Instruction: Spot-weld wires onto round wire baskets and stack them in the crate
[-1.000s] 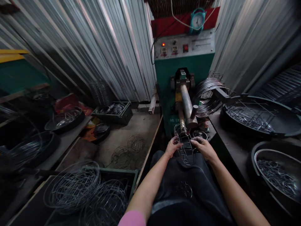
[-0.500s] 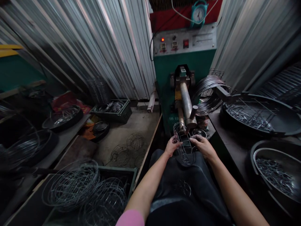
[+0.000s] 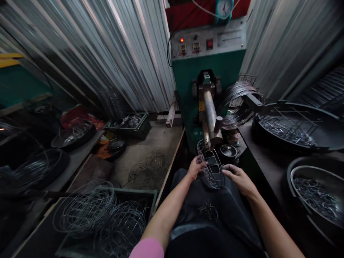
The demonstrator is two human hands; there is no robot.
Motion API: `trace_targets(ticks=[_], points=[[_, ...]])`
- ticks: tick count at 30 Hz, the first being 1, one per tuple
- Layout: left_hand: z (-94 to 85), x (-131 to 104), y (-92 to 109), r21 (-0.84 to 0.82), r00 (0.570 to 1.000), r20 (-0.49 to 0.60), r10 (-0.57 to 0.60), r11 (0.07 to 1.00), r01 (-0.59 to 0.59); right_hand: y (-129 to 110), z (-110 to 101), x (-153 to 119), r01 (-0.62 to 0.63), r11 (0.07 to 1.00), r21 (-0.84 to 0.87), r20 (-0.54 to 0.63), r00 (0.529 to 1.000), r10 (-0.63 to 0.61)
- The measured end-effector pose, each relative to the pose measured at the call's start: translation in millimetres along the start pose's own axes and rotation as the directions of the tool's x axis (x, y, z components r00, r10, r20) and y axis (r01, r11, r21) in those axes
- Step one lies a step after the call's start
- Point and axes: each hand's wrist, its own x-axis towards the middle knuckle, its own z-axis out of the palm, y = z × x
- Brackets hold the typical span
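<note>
A round wire basket (image 3: 213, 180) stands tilted on edge below the spot welder's electrodes (image 3: 212, 144), its upper edge close to them. My left hand (image 3: 196, 167) is closed on the basket's left side, thumb and fingers around the wires. My right hand (image 3: 238, 176) has its thumb and fingertips pinched at the basket's right rim; whether a small wire piece is also between them is not clear. Several short bent wires (image 3: 208, 210) lie on the dark apron (image 3: 185, 215) over my lap.
The green welding machine (image 3: 209, 61) stands ahead. On the right are a wire coil (image 3: 239, 104), a pan of wire pieces (image 3: 290, 132) and a bowl of bent wires (image 3: 317, 197). Wire baskets (image 3: 88, 211) fill a crate (image 3: 153, 200) at lower left; others (image 3: 156, 160) lie on the floor.
My right hand has moved down and right along the basket's rim, away from the electrodes. My left hand keeps its hold. The view has tilted down slightly.
</note>
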Motion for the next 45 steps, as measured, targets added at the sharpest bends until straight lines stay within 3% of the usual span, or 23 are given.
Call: trace_targets(ticks=[10, 20, 30, 45], points=[[1.6, 8, 8, 0.027, 0.998, -0.033, -0.055, 0.998, 0.056, -7, 7, 26, 0.094, 0.995, -0.046, -0.069, 0.993, -0.097], [-2.7, 4, 5, 0.008, 0.997, -0.048, -0.054, 0.998, 0.055, 7, 8, 6, 0.05, 0.997, -0.061, -0.128, 0.99, -0.057], [-1.6, 5, 1, -0.122, 0.995, 0.082, -0.063, 0.99, 0.073, 1, 12, -4, 0.087, 0.988, -0.125, -0.046, 0.995, -0.093], [-1.4, -9, 4, -0.175, 0.993, 0.117, -0.032, 0.983, 0.053, 16, 23, -21, 0.115, 0.983, -0.141, -0.08, 0.989, -0.127]])
